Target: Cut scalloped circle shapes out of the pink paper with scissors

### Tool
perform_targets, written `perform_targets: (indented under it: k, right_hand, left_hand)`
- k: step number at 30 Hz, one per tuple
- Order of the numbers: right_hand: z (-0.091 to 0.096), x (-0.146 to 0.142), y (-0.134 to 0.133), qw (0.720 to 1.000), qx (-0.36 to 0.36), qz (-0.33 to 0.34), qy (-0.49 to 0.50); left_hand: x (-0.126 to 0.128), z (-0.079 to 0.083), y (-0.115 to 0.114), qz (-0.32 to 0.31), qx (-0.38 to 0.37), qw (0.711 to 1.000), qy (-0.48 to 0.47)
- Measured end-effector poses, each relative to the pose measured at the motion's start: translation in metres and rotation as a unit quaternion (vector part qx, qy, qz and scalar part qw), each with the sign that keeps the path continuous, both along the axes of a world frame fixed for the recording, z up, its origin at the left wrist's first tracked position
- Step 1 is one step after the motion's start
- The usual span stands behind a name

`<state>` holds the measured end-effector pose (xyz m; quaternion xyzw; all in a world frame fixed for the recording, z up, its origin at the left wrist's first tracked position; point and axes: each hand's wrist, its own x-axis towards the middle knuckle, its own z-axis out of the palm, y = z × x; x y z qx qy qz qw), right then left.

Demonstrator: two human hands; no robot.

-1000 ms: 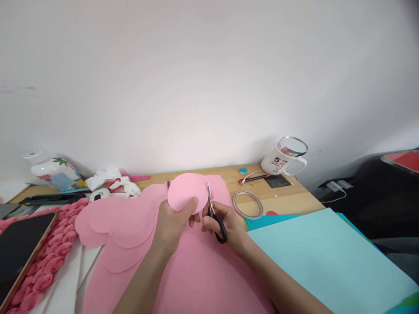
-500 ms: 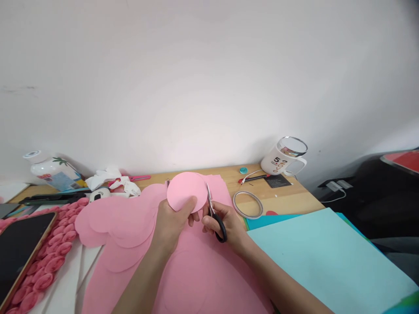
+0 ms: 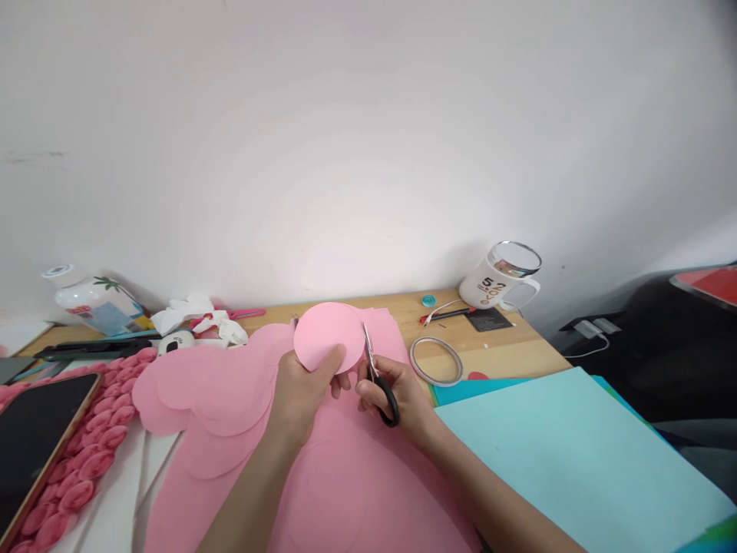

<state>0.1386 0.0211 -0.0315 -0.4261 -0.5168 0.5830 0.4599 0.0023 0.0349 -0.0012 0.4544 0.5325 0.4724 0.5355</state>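
Note:
My left hand (image 3: 302, 395) pinches a round pink paper disc (image 3: 328, 334) by its lower edge and holds it upright above the desk. My right hand (image 3: 397, 392) grips black-handled scissors (image 3: 377, 376), their blades pointing up along the disc's right edge. Both hands hover over a large pink paper sheet (image 3: 345, 476). Several pink cut-out circles (image 3: 213, 392) lie overlapping just to the left.
A light blue sheet (image 3: 576, 461) covers the right side of the desk. A tape ring (image 3: 436, 360) and a white mug (image 3: 500, 280) stand behind it. Pink paper roses (image 3: 86, 453), a dark tablet (image 3: 28, 438), a bottle (image 3: 92, 303) and crumpled tissue (image 3: 196, 319) fill the left.

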Motion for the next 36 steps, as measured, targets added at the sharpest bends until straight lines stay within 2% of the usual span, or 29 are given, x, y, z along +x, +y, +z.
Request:
perform_targets:
  k: [8,15,25,36]
  right_hand:
    - [-0.004,0.0,0.0,1.0,-0.005,-0.001,0.022]
    - [-0.001,-0.003,-0.001,1.0,-0.011,0.0,0.008]
    - [-0.007,0.0,0.001,1.0,0.003,0.0,0.016]
    - [-0.01,0.001,0.001,1.0,0.012,-0.013,0.003]
  left_hand:
    - [0.001,0.002,-0.001,-0.006,0.003,1.0,-0.004]
    - [0.004,0.004,-0.002,-0.027,0.013,1.0,-0.006]
    - [0.002,0.008,-0.002,-0.024,-0.043,0.995,0.088]
    - [0.003,0.013,-0.003,-0.039,-0.052,0.995,0.076]
